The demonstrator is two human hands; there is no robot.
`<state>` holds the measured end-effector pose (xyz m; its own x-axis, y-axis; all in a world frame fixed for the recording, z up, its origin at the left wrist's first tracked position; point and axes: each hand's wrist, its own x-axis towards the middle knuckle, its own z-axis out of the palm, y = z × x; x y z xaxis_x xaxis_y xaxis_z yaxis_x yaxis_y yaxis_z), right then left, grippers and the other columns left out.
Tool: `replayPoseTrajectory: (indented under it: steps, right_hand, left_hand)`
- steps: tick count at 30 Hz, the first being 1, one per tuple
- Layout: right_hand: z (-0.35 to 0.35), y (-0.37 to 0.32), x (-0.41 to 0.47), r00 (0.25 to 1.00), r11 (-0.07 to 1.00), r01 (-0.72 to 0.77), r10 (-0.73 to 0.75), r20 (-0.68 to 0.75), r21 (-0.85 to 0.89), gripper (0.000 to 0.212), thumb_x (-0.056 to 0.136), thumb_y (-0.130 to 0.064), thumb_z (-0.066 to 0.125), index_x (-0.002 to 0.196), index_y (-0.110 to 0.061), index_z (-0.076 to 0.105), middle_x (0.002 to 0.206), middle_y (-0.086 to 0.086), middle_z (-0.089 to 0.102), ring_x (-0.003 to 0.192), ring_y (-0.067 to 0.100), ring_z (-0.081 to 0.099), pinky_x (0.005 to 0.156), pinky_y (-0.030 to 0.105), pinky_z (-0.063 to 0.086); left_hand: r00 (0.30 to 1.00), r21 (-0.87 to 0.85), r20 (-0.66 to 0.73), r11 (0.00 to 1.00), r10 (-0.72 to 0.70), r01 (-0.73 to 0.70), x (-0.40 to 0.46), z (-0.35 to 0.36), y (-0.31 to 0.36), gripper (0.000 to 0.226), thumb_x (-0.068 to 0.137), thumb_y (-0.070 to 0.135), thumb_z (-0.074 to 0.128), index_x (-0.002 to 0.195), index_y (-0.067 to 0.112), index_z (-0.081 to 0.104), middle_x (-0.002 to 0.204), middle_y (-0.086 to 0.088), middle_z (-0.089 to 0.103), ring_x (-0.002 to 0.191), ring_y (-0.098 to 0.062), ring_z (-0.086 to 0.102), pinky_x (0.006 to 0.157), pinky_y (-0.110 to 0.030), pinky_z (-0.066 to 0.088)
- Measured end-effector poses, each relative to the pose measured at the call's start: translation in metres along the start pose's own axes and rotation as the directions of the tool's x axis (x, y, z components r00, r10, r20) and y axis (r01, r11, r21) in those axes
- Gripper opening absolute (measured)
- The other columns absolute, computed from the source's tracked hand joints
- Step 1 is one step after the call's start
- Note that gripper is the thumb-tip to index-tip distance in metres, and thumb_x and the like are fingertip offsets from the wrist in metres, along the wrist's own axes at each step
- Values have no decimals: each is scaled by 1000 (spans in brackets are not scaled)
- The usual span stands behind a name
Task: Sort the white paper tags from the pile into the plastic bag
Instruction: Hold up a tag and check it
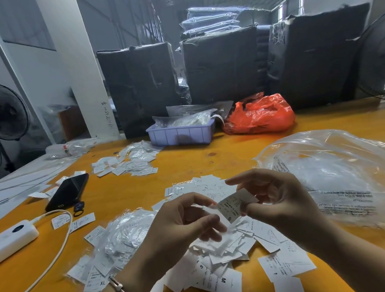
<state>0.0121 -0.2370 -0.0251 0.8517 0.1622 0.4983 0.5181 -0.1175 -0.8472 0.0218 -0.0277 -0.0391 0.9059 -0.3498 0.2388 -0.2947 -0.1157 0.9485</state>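
Pinching a white tag (232, 205) marked S, the right hand (278, 199) holds it above the pile (218, 254); the left hand (180, 223) curls beside it, seemingly holding nothing. On the table (221, 153), the bag (337, 173) lies right of the hands.

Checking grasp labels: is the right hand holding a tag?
Yes, the right hand pinches a white tag marked S above the pile.

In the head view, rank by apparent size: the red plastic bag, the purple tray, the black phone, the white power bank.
1. red plastic bag
2. purple tray
3. black phone and white power bank: look alike; the power bank is cut by the frame edge, so unranked.
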Motion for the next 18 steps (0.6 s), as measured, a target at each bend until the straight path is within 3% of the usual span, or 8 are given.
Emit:
replayPoseTrajectory:
  steps: [12,15,18]
  right_hand:
    - [4,-5,0,998,998,-41,43,43,-51,45,70,22,62,92,-15,73,78,13,68,74,25,66,66,48,53]
    - [4,-4,0,996,997,-75,77,54,-33,43,71,22,63,94,-13,72,80,13,70,77,25,68,72,46,56]
    - [6,-3,-1,990,995,-90,93,106,-33,40,72,19,65,97,-11,72,83,14,71,79,25,69,78,42,57]
  left_hand:
    - [998,11,42,999,-54,54,1,0,-4,20,81,20,74,95,8,67,83,-13,77,73,-26,74,62,-23,52]
    - [995,29,72,997,-70,68,1,1,-3,23,80,22,74,94,5,68,83,-12,77,73,-25,74,63,-23,52]
    - [993,35,92,997,-69,66,1,2,-4,12,82,18,73,90,10,71,84,-12,77,74,-24,75,63,-22,52]
